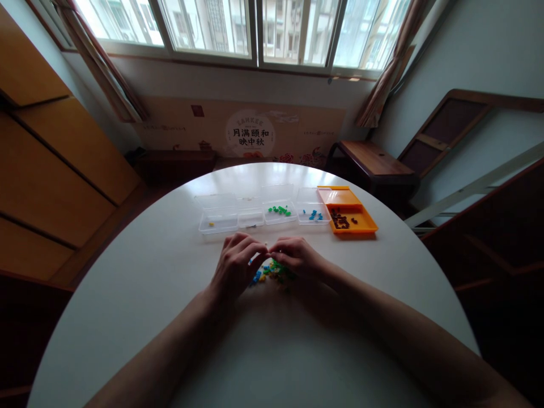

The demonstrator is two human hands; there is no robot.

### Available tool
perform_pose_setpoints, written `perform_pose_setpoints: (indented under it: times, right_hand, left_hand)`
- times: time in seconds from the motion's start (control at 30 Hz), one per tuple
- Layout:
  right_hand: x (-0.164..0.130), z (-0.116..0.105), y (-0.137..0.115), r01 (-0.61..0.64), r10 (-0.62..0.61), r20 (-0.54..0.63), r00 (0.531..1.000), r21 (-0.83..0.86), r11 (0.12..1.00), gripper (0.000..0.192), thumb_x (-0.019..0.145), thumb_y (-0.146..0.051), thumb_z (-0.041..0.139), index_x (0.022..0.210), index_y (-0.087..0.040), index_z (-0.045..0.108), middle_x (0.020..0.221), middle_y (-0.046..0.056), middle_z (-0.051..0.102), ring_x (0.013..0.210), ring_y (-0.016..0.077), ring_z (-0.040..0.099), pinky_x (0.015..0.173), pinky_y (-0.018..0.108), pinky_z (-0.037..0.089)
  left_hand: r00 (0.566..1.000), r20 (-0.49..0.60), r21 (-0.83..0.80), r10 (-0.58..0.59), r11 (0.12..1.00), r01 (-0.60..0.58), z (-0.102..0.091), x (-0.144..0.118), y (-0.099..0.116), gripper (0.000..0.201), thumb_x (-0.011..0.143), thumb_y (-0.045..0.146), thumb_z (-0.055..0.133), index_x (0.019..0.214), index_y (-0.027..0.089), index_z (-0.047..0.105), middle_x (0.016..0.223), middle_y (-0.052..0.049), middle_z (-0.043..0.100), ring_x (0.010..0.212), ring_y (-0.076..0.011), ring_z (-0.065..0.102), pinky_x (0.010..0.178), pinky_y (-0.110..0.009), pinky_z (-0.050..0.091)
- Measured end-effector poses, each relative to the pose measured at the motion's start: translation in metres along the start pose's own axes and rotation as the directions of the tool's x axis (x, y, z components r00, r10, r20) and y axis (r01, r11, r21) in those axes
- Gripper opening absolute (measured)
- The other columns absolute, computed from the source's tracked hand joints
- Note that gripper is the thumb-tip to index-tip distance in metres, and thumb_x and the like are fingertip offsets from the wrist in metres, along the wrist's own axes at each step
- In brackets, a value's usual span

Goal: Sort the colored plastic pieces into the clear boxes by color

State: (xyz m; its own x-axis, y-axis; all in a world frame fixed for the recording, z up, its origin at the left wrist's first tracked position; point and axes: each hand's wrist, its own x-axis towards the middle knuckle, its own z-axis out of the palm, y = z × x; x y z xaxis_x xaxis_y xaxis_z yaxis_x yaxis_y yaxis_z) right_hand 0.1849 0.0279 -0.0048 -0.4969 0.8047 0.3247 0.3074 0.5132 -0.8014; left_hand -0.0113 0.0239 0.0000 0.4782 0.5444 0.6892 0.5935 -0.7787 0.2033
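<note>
My left hand (pixel 237 262) and my right hand (pixel 296 254) meet fingertip to fingertip over the table. Both are closed in a pinch, and whatever lies between the fingers is too small to name. A mixed pile of small toy bricks (pixel 267 271), blue, yellow, green and brown, lies just below them, partly hidden by the hands. Beyond stand open clear plastic boxes: one with a yellow brick (pixel 211 224), one with several green bricks (pixel 280 211), one with several blue bricks (pixel 314 215). Dark brown bricks (pixel 340 219) lie in an open orange box (pixel 361 229) at the right.
The boxes stand in a row on the round white table (pixel 140 283), their lids tipped back. Behind the table are a printed cardboard panel (pixel 293 127) and a window. A wooden stool (pixel 378 158) stands at the back right, and a wooden cabinet (pixel 55 187) on the left.
</note>
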Motion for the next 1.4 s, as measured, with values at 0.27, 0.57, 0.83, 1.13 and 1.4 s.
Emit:
perform_pose_setpoints:
  times: [0.27, 0.57, 0.83, 1.13, 1.4]
  right_hand:
    - [0.004, -0.003, -0.001, -0.002, -0.002, -0.037, 0.999, -0.1, 0.995, 0.015, 0.083, -0.018, 0.057, 0.084, -0.015, 0.072, 0.069, 0.0, 0.06, 0.061, 0.0089, 0.05, 0.059, 0.02, 0.038]
    - [0.018, -0.016, 0.01, -0.084, 0.015, -0.185, 0.983, -0.371, 0.925, 0.017, 0.087, -0.02, 0.055, 0.086, -0.016, 0.071, 0.08, 0.004, 0.066, 0.072, 0.0132, 0.057, 0.07, 0.025, 0.041]
    - [0.043, -0.023, 0.016, -0.301, 0.126, -0.35, 0.928, -0.509, 0.806, 0.021, 0.09, -0.025, 0.051, 0.09, -0.019, 0.071, 0.09, 0.007, 0.068, 0.081, 0.0189, 0.062, 0.073, 0.028, 0.041]
    - [0.058, -0.021, 0.022, -0.402, 0.138, -0.48, 0.866, -0.507, 0.763, 0.022, 0.089, -0.028, 0.05, 0.096, -0.02, 0.069, 0.092, 0.006, 0.067, 0.081, 0.019, 0.061, 0.071, 0.028, 0.041]
    - [0.043, -0.023, 0.021, -0.369, 0.097, -0.49, 0.866, -0.497, 0.785, 0.021, 0.089, -0.025, 0.049, 0.094, -0.019, 0.068, 0.089, 0.004, 0.066, 0.08, 0.0186, 0.06, 0.071, 0.028, 0.04]
  left_hand:
    - [1.0, -0.011, -0.01, -0.02, 1.0, 0.02, 0.001, -0.001, -0.001, 0.005, 0.086, 0.024, 0.061, 0.082, 0.021, 0.062, 0.079, -0.001, 0.067, 0.083, -0.018, 0.055, 0.079, -0.033, 0.041]
    - [1.0, -0.013, -0.024, -0.029, 0.999, 0.029, 0.0, -0.002, 0.0, 0.006, 0.087, 0.024, 0.06, 0.083, 0.02, 0.062, 0.079, -0.002, 0.066, 0.082, -0.0179, 0.054, 0.079, -0.033, 0.041]
    - [0.998, -0.008, -0.03, -0.057, 0.998, 0.057, -0.001, -0.001, 0.001, 0.01, 0.088, 0.026, 0.058, 0.082, 0.02, 0.063, 0.079, -0.002, 0.067, 0.084, -0.0186, 0.055, 0.08, -0.034, 0.041]
    - [0.997, -0.008, -0.041, -0.076, 0.996, 0.076, -0.002, 0.0, 0.003, 0.011, 0.088, 0.025, 0.057, 0.081, 0.02, 0.064, 0.078, -0.002, 0.067, 0.082, -0.0186, 0.055, 0.08, -0.034, 0.041]
    - [0.994, -0.039, -0.035, -0.104, 0.994, 0.102, 0.001, -0.001, 0.0, 0.008, 0.087, 0.023, 0.058, 0.083, 0.019, 0.064, 0.079, -0.002, 0.067, 0.083, -0.019, 0.055, 0.081, -0.035, 0.041]
